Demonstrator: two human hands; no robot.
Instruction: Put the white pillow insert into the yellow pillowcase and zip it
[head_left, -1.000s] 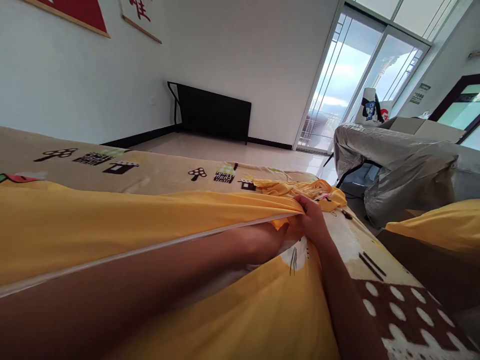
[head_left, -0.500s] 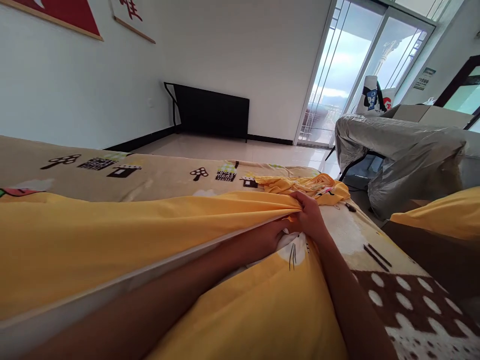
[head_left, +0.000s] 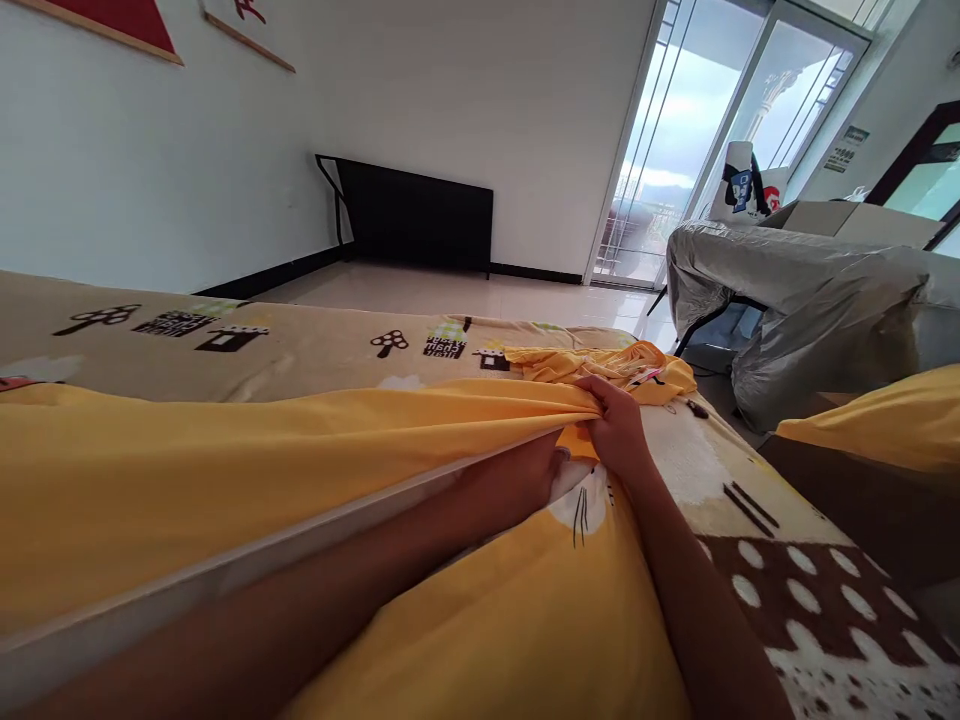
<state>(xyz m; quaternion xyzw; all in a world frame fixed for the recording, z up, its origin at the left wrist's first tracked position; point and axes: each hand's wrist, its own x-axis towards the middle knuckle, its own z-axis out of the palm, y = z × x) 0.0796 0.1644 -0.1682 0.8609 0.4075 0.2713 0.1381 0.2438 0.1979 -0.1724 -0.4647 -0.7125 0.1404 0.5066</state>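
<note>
A large yellow cloth cover with a white underside stretches across the bed, and its lower layer carries a white animal face with whiskers. My right hand is closed on the bunched upper edge, pulling it into tight folds. My left arm reaches from the lower left between the two layers. At its end, my left hand is curled against the lower layer near the animal face, closed on the cloth; its fingertips are mostly hidden.
A crumpled yellow cloth lies beyond my hands on the patterned blanket. At right are another yellow cloth over a brown surface and plastic-covered furniture. A black panel leans by the far wall, near a glass door.
My left hand has drawn back slightly to the left from beside my right hand, baring some orange-yellow cloth between them. My right hand keeps its hold. The view has shifted slightly.
</note>
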